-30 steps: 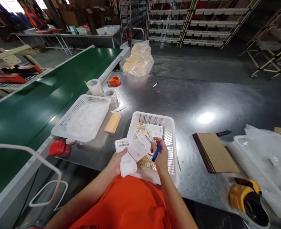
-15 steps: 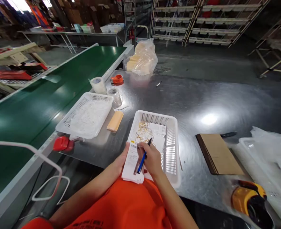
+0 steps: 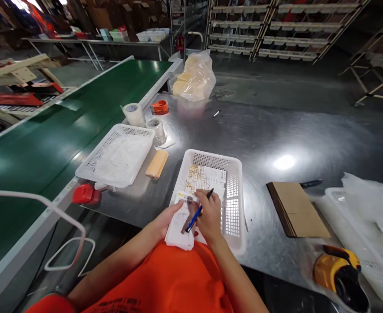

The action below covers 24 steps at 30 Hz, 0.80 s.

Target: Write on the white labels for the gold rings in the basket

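A stack of printed white paper slips [image 3: 180, 228] rests in my left hand [image 3: 166, 219], its thumb lying along the left edge. My right hand [image 3: 210, 217] is closed around a blue pen [image 3: 194, 218], which slants across the top slip with its dark end pointing up. The right fingers are at the stack's upper right corner. Both hands are over the near part of a white perforated basket [image 3: 233, 204]. Inside it lie gold-coloured loops [image 3: 195, 174], which look like thin elastic ties, and white printed cards [image 3: 213, 174].
Left are a white basket of clear bags [image 3: 123, 158], a tan paper bundle [image 3: 157, 164], tape rolls [image 3: 134, 115] and a red tape dispenser [image 3: 82, 194]. Brown cardboard [image 3: 300, 208] and a yellow-black scanner-like device [image 3: 336, 274] sit right. A green conveyor [image 3: 80, 115] runs alongside.
My left thumb has come up over the slips' edge. The right hand and pen have shifted slightly right and up, near the stack's top. The view has tilted a little.
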{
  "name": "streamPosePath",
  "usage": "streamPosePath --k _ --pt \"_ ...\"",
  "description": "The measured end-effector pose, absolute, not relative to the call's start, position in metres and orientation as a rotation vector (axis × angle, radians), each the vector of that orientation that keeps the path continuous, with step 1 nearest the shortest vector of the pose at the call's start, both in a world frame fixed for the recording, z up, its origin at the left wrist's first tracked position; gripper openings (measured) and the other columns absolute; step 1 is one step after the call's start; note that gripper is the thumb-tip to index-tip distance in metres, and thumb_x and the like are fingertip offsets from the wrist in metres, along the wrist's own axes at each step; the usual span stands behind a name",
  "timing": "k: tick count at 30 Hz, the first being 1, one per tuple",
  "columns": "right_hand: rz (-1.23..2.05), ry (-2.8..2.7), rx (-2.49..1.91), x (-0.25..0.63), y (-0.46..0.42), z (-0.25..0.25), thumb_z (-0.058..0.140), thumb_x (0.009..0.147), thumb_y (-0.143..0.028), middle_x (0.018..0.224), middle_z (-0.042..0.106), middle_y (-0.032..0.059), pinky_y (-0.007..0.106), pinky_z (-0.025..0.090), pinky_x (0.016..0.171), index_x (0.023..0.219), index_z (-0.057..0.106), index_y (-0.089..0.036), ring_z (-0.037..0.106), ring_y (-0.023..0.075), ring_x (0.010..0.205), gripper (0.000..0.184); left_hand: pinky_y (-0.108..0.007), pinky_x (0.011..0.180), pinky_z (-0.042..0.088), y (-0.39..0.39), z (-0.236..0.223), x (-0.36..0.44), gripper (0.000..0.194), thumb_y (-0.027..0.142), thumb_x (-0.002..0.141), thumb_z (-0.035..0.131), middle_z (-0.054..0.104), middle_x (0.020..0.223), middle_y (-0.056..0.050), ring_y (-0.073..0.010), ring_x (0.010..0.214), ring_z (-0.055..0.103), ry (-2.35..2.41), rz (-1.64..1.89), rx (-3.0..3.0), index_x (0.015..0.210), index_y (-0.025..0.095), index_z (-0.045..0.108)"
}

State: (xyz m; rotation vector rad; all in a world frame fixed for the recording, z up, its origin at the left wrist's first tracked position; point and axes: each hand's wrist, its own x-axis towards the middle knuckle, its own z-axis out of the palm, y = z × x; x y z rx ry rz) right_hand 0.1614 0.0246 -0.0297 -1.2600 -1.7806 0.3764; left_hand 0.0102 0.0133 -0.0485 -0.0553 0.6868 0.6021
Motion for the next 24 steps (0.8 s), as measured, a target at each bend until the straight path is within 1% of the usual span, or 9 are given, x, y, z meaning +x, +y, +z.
streamPosePath --k 2,4,5,7,9,13,15,18,24 --pt "0.651 -1.619 -1.184 0.163 0.017 -0.024 0.044 0.090 -0.025 0.096 0.065 0.0085 0.038 0.045 0.077 0.112 0.058 -0.020 0.056 0.0226 0.089 0.026 -0.042 0.084 0.046 0.014 -0.048 0.011 0.045 0.048 0.090 0.045 0.071 0.083 -0.012 -0.0245 0.073 0.067 0.699 0.639 -0.073 0.102 0.010 0.063" --pt "1.038 -1.480 -1.041 0.163 0.010 -0.018 0.034 0.094 -0.033 0.082 0.063 0.0059 0.032 0.046 0.064 0.116 0.056 -0.020 0.058 0.0189 0.073 0.033 -0.040 0.082 0.046 0.015 -0.046 0.011 0.048 0.051 0.089 0.044 0.071 0.080 -0.012 -0.0240 0.073 0.067 0.705 0.645 -0.085 0.098 0.009 0.064" --pt "1.190 -1.435 -0.975 0.162 0.007 -0.017 0.031 0.095 -0.036 0.075 0.061 0.0045 0.030 0.044 0.059 0.110 0.059 -0.019 0.056 0.0174 0.065 0.036 -0.039 0.081 0.046 0.015 -0.044 0.011 0.050 0.053 0.089 0.043 0.071 0.079 -0.013 -0.0242 0.073 0.067 0.703 0.634 -0.083 0.097 0.008 0.064" --pt "1.312 -1.394 -0.936 0.157 0.001 -0.016 0.035 0.093 -0.040 0.067 0.058 0.0026 0.028 0.041 0.055 0.088 0.063 -0.019 0.052 0.0155 0.059 0.035 -0.038 0.080 0.047 0.016 -0.041 0.011 0.054 0.056 0.089 0.041 0.070 0.080 -0.014 -0.0250 0.074 0.067 0.689 0.618 -0.076 0.097 0.007 0.064" --pt "1.259 -1.342 -1.014 0.150 -0.003 -0.019 0.043 0.090 -0.040 0.061 0.053 0.0003 0.026 0.039 0.054 0.068 0.055 -0.019 0.048 0.0136 0.058 0.032 -0.038 0.082 0.047 0.016 -0.040 0.011 0.055 0.054 0.090 0.039 0.070 0.080 -0.014 -0.0253 0.076 0.067 0.686 0.615 -0.080 0.100 0.006 0.064" --pt "1.227 -1.256 -1.147 0.138 -0.012 -0.030 0.054 0.084 -0.040 0.052 0.041 -0.0047 0.025 0.034 0.050 0.058 0.040 -0.021 0.040 0.0109 0.050 0.035 -0.035 0.084 0.047 0.015 -0.042 0.012 0.050 0.047 0.092 0.040 0.071 0.084 -0.014 -0.0241 0.079 0.067 0.729 0.675 -0.108 0.108 0.005 0.062" --pt "1.212 -1.275 -1.156 0.134 -0.014 -0.033 0.060 0.079 -0.037 0.048 0.038 -0.0061 0.025 0.032 0.049 0.054 0.033 -0.022 0.037 0.0097 0.046 0.040 -0.033 0.083 0.047 0.015 -0.043 0.013 0.051 0.045 0.093 0.038 0.071 0.086 -0.015 -0.0240 0.081 0.067 0.738 0.702 -0.114 0.112 0.004 0.060" --pt "1.148 -1.353 -1.150 0.132 -0.015 -0.035 0.059 0.078 -0.030 0.043 0.034 -0.0077 0.026 0.032 0.050 0.051 0.026 -0.022 0.032 0.0082 0.042 0.044 -0.034 0.083 0.048 0.014 -0.042 0.015 0.053 0.044 0.094 0.036 0.071 0.088 -0.015 -0.0248 0.085 0.067 0.767 0.708 -0.115 0.118 0.003 0.057" --pt "0.960 -1.492 -1.171 0.129 -0.015 -0.038 0.052 0.082 -0.024 0.044 0.028 -0.0089 0.028 0.035 0.059 0.050 0.023 -0.020 0.030 0.0073 0.043 0.043 -0.031 0.084 0.048 0.013 -0.035 0.017 0.055 0.044 0.095 0.033 0.070 0.094 -0.017 -0.0234 0.086 0.068 0.739 0.706 -0.124 0.121 0.001 0.055"
